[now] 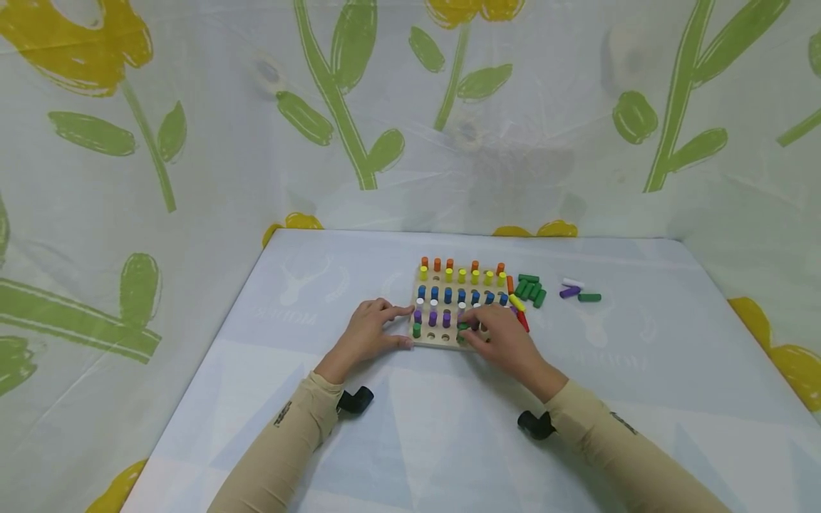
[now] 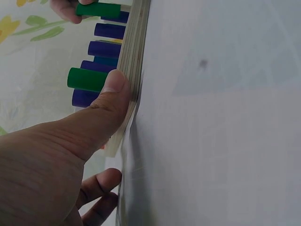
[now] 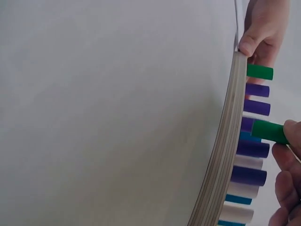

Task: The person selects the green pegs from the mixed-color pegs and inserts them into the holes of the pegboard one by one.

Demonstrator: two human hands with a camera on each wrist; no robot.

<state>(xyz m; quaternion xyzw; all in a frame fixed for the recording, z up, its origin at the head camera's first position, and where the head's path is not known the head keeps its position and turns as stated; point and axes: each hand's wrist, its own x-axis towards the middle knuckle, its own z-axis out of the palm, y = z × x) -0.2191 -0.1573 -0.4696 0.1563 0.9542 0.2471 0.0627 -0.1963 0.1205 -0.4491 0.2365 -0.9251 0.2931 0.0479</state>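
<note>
1. Pegboard (image 1: 439, 341) of pale layered wood lies on the surface (image 1: 442, 434); from its far edge toward its near one stand rows of orange pegs (image 1: 450, 264), yellow pegs (image 1: 462, 276), blue pegs (image 1: 447, 293), white pegs (image 1: 434, 304) and purple pegs (image 1: 432, 320).
2. Left hand (image 1: 367, 332) is at the pegboard's left side; its thumb rests on the near edge by the corner, its forefinger reaches the left edge, the two spread apart.
3. Right hand (image 1: 505, 339) is over the pegboard's near edge; thumb and fingertips pinch a green peg (image 3: 268, 131), roughly upright, its lower end seemingly just clear of the board.
4. Another green peg (image 2: 87, 79) stands at the pegboard's near left corner, beside the left thumb.
5. Right of the pegboard lie loose pegs; a yellow one (image 1: 517, 303) and a red one (image 1: 523, 321) are near its edge, a green cluster (image 1: 527, 289) just beyond; farther right are a white one (image 1: 573, 283), a purple one (image 1: 569, 292) and a lone green one (image 1: 589, 298).
</note>
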